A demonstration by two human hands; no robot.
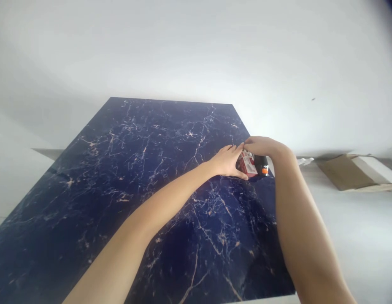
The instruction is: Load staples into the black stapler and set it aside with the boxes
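Observation:
Near the right edge of the blue marbled table (145, 169) is a small red and white printed box (247, 164). Against its right side is a black object with an orange band (264, 170); its kind is not clear. My left hand (229, 161) grips the box from the left, thumb on the near side and fingers on the far side. From the right, my right hand (263, 146) arches over the far side of both things, wrist sharply bent. Its fingers are curled down by the box's far end, and their tips are mostly hidden.
A pale wall (189, 55) rises behind the table. Beyond the table's right edge, lower down, lies an open cardboard box (347, 172) with a white panel. A small white object (305, 161) is beside it.

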